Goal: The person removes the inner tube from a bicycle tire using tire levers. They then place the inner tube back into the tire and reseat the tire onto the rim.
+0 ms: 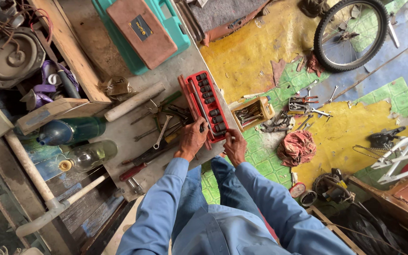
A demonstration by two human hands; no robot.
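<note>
Nearest the camera, two blue sleeves [175, 208] are seen reaching forward over blue trousers. The left hand [191, 139] is laid on the near end of an open red socket set case [207, 106], its fingers curled and closed over the case's near left edge; whether a socket is pinched beneath them cannot be told. The right hand [234, 145] is held just right of the case's near corner, fingers bent inward with the tips touching the case's rim, only partly opened. The case lies directly beyond both hands, on the grey bench top [175, 71], close to the bench's right edge. Its long axis runs away from the person, slightly tilted to the left at the far end; a row of dark sockets [211, 105] is set along that axis, with a long bar beside it.

Left of the case, a loose heap of spanners and wrenches [164, 127] is spread, with red-handled tools nearer the person. Further left of the case, a wooden handle [133, 101] lies slanted. A green bottle [72, 131] and a clear bottle [90, 155] lie on their sides, well left of the case. Right of the case, on the floor, a small wooden box of tools [252, 112] and a red rag [298, 146] are noted. Beyond the case, a teal toolbox [140, 33] with a brown case on it is seen; far right of it, a bicycle wheel [350, 33].
</note>
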